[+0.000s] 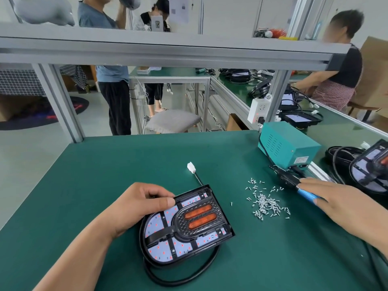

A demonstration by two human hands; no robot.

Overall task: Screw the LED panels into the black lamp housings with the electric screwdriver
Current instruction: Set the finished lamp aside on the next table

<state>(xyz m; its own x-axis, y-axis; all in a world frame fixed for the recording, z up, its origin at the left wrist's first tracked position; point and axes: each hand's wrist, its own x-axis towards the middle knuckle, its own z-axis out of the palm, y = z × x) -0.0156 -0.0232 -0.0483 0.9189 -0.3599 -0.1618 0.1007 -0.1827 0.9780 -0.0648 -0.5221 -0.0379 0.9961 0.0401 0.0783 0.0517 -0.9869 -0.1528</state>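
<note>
Left hand pinches the housing edge, right hand lays straight fingers on the screwdriver, screws between; next, probably, grip it.

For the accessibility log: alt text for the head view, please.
A left hand grips a black lamp housing with its LED panel on a green table, while the right hand lies on a blue electric screwdriver. A pile of loose screws sits between them.

lamp housing: black, flat, LED panel inside | electric screwdriver: blue, at right
</note>
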